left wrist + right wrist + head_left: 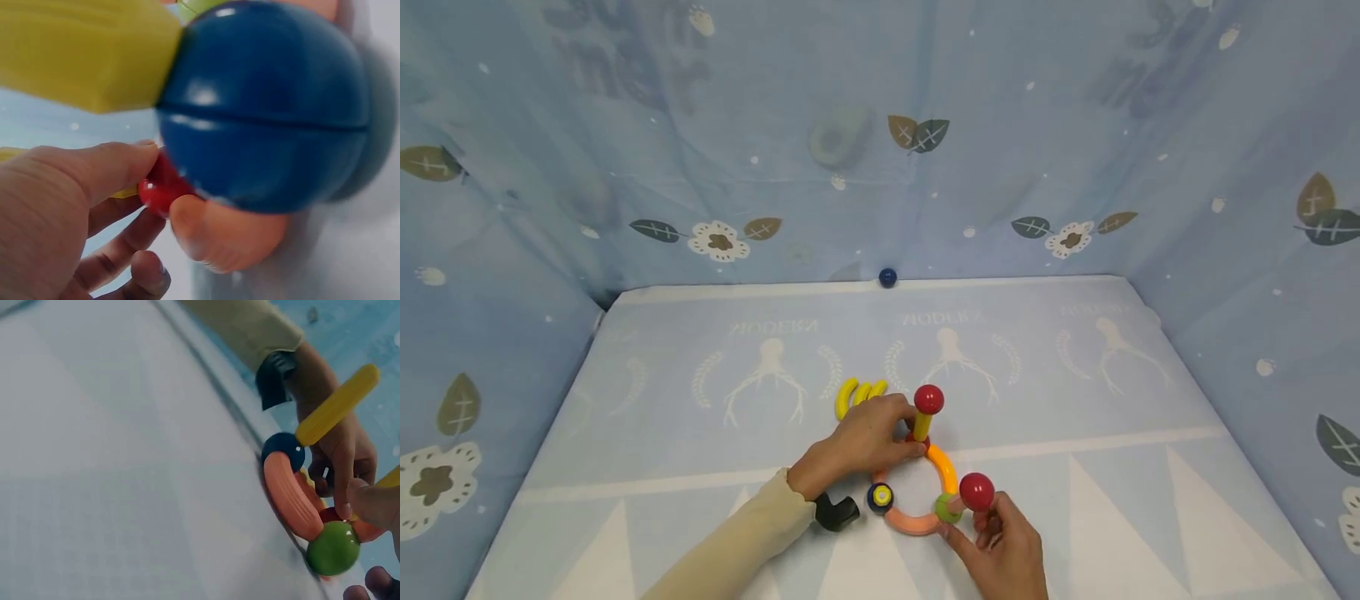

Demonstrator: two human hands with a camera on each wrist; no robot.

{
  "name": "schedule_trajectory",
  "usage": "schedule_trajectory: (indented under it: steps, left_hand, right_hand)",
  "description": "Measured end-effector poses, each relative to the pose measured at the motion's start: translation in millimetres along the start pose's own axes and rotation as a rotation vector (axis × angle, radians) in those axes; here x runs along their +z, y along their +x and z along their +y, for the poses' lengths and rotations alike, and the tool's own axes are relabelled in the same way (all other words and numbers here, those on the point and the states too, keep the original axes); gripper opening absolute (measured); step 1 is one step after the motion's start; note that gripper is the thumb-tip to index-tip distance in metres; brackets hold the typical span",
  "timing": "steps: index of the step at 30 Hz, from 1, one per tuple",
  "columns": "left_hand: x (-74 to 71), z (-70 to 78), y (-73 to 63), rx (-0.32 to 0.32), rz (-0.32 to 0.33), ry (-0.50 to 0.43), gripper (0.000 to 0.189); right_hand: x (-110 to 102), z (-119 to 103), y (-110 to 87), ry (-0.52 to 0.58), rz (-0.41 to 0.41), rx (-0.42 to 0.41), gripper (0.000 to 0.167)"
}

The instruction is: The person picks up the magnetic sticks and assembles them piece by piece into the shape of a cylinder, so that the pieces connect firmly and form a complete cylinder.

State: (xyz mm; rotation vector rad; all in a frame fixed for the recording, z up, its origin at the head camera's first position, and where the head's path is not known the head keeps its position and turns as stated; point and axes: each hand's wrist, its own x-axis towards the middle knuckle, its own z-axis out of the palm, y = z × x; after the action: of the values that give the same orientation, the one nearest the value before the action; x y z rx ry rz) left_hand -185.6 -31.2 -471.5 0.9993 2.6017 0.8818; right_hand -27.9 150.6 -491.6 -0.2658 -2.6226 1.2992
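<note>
A ring of curved magnetic rods and balls lies on the table. Orange rod (944, 471) and salmon rod (912, 523) meet at a green ball (947, 510). On the ring's left, a blue ball (269, 106) carries an upright yellow rod (87, 53). My left hand (872, 433) pinches the red ball (164, 184) at the ring's far side; a yellow rod (922, 427) topped by another red ball (928, 399) rises from it. Beside the green ball, my right hand (1003, 546) holds a yellow rod (390, 478) with a red ball (977, 492) on top.
Several yellow curved rods (847, 400) lie beyond my left hand. Another dark blue ball (887, 277) sits at the table's far edge, by the patterned curtain (820, 192). A black wrist device (837, 512) sticks out beneath my left wrist.
</note>
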Motion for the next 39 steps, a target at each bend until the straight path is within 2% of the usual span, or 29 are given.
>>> schedule_trajectory:
  steps: [2, 4, 7, 9, 11, 13, 16, 19, 21, 24, 27, 29, 31, 35, 37, 39]
  left_hand:
    - [-6.7, 0.4, 0.9, 0.004, -0.037, 0.004, 0.02]
    - [-20.4, 0.7, 2.5, -0.015, -0.098, -0.008, 0.031]
    - [-53.5, -2.5, 12.5, -0.092, -0.148, -0.042, 0.05]
    - [-78.1, -9.8, 26.5, -0.149, -0.115, -0.034, 0.06]
    - [-97.1, -20.4, 49.5, -0.199, -0.048, -0.012, 0.064]
    - [-108.2, -33.9, 75.6, -0.247, -0.004, 0.049, 0.069]
    - [-112.4, -54.5, 113.7, -0.313, -0.003, 0.14, 0.077]
    - [-106.4, -72.8, 144.3, -0.322, -0.027, 0.258, 0.071]
    - [-99.3, -83.4, 158.4, -0.301, -0.035, 0.345, 0.062]
    - [-87.7, -94.8, 169.9, -0.262, -0.027, 0.444, 0.048]
    - [-79.5, -102.0, 169.0, -0.232, 0.015, 0.448, 0.037]
    - [-77.1, -104.8, 159.8, -0.221, 0.059, 0.385, 0.035]
    - [-78.0, -102.1, 147.4, -0.202, 0.097, 0.279, 0.036]
    - [-88.4, -78.3, 110.0, -0.1, 0.14, 0.029, 0.038]
    - [-94.9, -61.6, 86.2, -0.021, 0.13, -0.049, 0.037]
    - [-101.1, -45.0, 62.5, 0.049, 0.102, -0.101, 0.038]
  right_hand:
    - [1.6, 7.3, 6.8, 0.08, -0.02, -0.012, 0.049]
    - [4.3, 13.3, 10.9, 0.165, -0.043, -0.079, 0.046]
    - [8.5, 20.5, 13.7, 0.252, -0.049, -0.208, 0.035]
    - [10.3, 24.0, 14.5, 0.284, -0.047, -0.266, 0.032]
    - [9.3, 26.7, 16.5, 0.296, -0.044, -0.29, 0.031]
    - [8.1, 28.7, 18.3, 0.307, -0.053, -0.289, 0.029]
    - [7.3, 30.5, 19.7, 0.315, -0.074, -0.272, 0.024]
    - [8.3, 31.2, 19.1, 0.319, -0.079, -0.25, 0.022]
    - [9.6, 30.8, 17.9, 0.319, -0.069, -0.234, 0.022]
    - [10.8, 29.8, 16.2, 0.309, -0.043, -0.231, 0.024]
    - [11.5, 28.5, 15.4, 0.299, -0.018, -0.257, 0.025]
    - [12.8, 28.0, 14.2, 0.293, -0.009, -0.273, 0.027]
    - [11.6, 23.0, 13.7, 0.293, 0.007, -0.294, 0.03]
    - [8.1, 13.4, 13.1, 0.261, 0.033, -0.29, 0.038]
    - [6.8, 12.3, 13.6, 0.257, 0.029, -0.277, 0.037]
    - [10.1, 23.1, 15.0, 0.261, 0.005, -0.263, 0.034]
